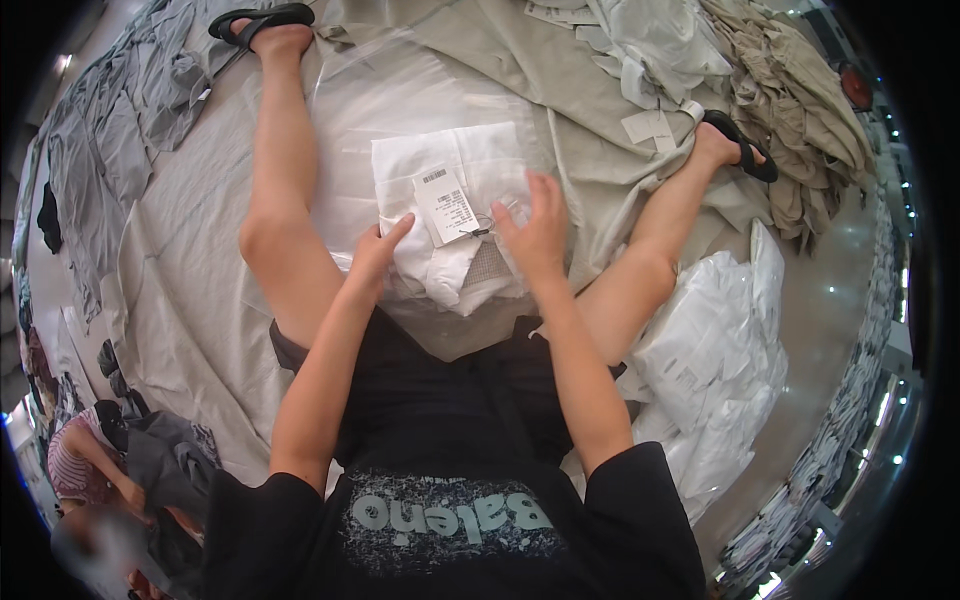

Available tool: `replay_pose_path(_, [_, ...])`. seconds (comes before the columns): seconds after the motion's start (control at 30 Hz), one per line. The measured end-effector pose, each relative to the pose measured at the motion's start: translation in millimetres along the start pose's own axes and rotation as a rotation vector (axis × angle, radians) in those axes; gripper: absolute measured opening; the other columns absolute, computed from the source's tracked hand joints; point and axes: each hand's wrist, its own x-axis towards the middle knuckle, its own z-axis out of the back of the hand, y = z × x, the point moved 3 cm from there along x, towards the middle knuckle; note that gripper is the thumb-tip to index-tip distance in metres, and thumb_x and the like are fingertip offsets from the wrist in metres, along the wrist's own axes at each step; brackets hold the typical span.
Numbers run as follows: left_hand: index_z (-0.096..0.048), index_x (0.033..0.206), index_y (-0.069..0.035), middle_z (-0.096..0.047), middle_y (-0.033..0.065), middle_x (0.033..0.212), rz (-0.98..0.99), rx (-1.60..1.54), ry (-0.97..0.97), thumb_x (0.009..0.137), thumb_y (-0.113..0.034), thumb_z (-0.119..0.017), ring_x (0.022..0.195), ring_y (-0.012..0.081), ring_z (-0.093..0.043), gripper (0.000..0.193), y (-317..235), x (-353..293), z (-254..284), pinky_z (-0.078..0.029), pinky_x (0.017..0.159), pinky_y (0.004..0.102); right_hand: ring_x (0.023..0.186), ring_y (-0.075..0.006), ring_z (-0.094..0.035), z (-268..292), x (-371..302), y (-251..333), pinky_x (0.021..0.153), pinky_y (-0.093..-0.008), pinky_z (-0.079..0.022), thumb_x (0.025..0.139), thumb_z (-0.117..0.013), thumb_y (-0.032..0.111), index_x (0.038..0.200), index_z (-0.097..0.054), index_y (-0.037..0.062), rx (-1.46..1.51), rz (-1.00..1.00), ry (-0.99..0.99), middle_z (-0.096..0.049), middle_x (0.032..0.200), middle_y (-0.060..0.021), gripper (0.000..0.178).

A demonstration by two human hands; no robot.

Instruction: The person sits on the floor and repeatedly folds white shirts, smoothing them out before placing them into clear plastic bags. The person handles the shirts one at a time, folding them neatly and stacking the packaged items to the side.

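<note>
A folded white garment lies between my legs, with collar-like flaps and a grey checked patch at its near end. A white paper tag with print and a dark cord rests on top of it. My left hand grips the garment's left edge, thumb over the top and the other fingers partly hidden. At the right edge is my right hand, its fingers stretched and thumb apart, touching the garment or the clear plastic around it. Beneath the garment spread clear plastic bags.
Beige cloth covers the floor under me. White garments in plastic are heaped by my right thigh. Grey clothes lie far left, beige clothes and white clothes far right. Another person sits at the lower left.
</note>
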Motion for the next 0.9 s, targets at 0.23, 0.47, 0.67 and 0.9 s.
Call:
replay_pose_path(0.23, [-0.055, 0.144, 0.007, -0.071, 0.0177, 0.135, -0.314, 0.114, 0.030, 0.088, -0.020, -0.090, 0.124, 0.0257, -0.069, 0.072, -11, -22, -36, -0.054, 0.105, 0.0389, 0.105, -0.0341, -0.078, -8, 22, -52, 0.092, -0.0421, -0.061, 0.085, -0.093, 0.044, 0.130, -0.071, -0.0073, 0.419, -0.545, 0.528, -0.076, 0.126, -0.0266, 0.072])
replay_pose_path(0.47, [-0.035, 0.158, 0.005, -0.059, 0.0211, 0.150, -0.411, 0.308, 0.002, 0.088, -0.016, -0.088, 0.139, 0.0296, -0.059, 0.090, 14, -9, -27, -0.049, 0.115, 0.0401, 0.107, -0.0283, -0.077, -4, 6, -53, 0.093, -0.0389, -0.059, 0.081, -0.095, 0.039, 0.123, -0.075, -0.0054, 0.384, -0.335, 0.373, -0.077, 0.125, -0.0225, 0.064])
replay_pose_path(0.67, [-0.039, 0.150, 0.007, -0.069, 0.0286, 0.134, -0.534, 0.453, -0.081, 0.087, -0.019, -0.083, 0.125, 0.0405, -0.070, 0.082, 12, -20, -35, -0.055, 0.106, 0.0460, 0.118, -0.0376, -0.072, 2, -12, -45, 0.102, -0.0426, -0.056, 0.081, -0.094, 0.034, 0.145, -0.059, -0.0020, 0.644, -0.411, 0.472, -0.072, 0.134, -0.0270, 0.081])
replay_pose_path(0.9, [-0.043, 0.141, 0.007, -0.071, 0.0366, 0.114, -0.496, 0.778, -0.212, 0.090, -0.012, -0.071, 0.104, 0.0546, -0.070, 0.061, 1, -40, -67, -0.056, 0.090, 0.0589, 0.112, -0.0438, -0.075, 0, -21, -6, 0.095, -0.0471, -0.058, 0.079, -0.085, 0.019, 0.143, -0.054, -0.0034, 0.198, -0.440, 0.359, -0.076, 0.116, -0.0309, 0.075])
